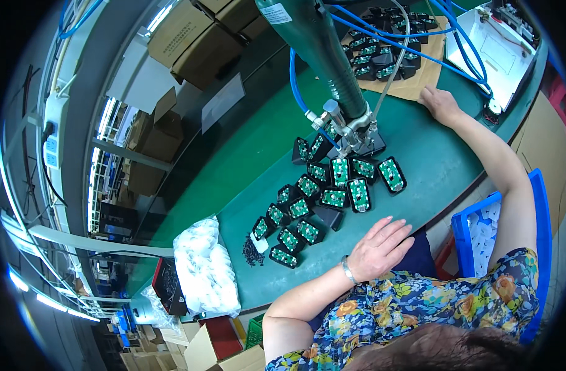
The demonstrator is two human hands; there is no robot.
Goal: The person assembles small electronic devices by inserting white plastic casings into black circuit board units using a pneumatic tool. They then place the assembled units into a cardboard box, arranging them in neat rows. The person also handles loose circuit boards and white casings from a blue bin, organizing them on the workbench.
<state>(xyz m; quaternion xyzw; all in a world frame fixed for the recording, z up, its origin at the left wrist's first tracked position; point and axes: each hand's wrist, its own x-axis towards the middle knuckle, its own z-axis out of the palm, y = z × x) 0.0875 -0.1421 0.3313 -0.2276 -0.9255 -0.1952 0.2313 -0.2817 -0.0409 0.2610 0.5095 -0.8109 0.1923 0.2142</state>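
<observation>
My left hand (380, 250) lies with its fingers stretched out at the near table edge, holding nothing. To the far right, my right hand (440, 106) has its fingers curled at the near edge of a brown cardboard sheet (412, 86), seemingly pinching it. Many black housings with green circuit boards (391, 55) sit on that sheet. Several more such housings stand in front of me, the nearest to my left hand being an upright one with a board (359, 195). Beside them a black block (328, 216) shows no green face.
A green machine column (323, 55) with a metal clamp (354, 133) and blue air hoses (295, 80) rises mid-table. Small black parts (252, 252) lie by a white piece. A bag of white parts (205, 269) is at left, a white tray (480, 55) far right, a blue crate (462, 241) near right.
</observation>
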